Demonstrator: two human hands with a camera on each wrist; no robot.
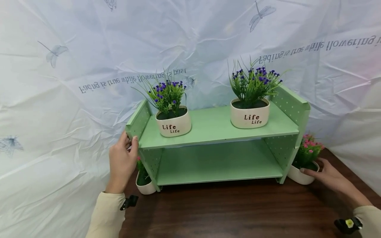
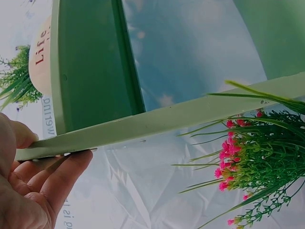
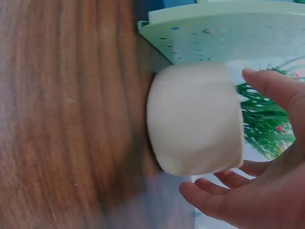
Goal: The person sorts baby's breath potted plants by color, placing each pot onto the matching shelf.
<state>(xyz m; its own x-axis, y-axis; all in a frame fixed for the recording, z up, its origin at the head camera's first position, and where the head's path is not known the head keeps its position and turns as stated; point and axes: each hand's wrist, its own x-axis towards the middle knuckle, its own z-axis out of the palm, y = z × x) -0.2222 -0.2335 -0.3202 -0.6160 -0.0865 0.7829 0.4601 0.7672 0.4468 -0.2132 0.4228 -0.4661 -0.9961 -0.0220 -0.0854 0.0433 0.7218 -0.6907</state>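
Observation:
A pale green two-tier shelf (image 1: 218, 158) stands on the wooden table. At its left side panel my left hand (image 1: 123, 163) pinches the edge, the thumb on the inner face and fingers outside. By the right side stands a white pot (image 3: 195, 119) with pink flowers (image 1: 311, 144). My right hand (image 1: 328, 175) reaches around this pot's rim with the fingers spread. In the right wrist view, the thumb (image 3: 271, 86) lies just off the rim, the fingertips near the opposite side. Another pink-flowered pot (image 1: 146, 188) stands beside the shelf's left side, partly hidden by the panel.
Two white pots marked "Life", one at the left (image 1: 174, 124) and one at the right (image 1: 249, 114), hold purple flowers on the upper tier. Behind the shelf hangs a wrinkled pale cloth (image 1: 98, 39) with printed words and dragonflies. The dark brown table (image 1: 214, 211) extends in front.

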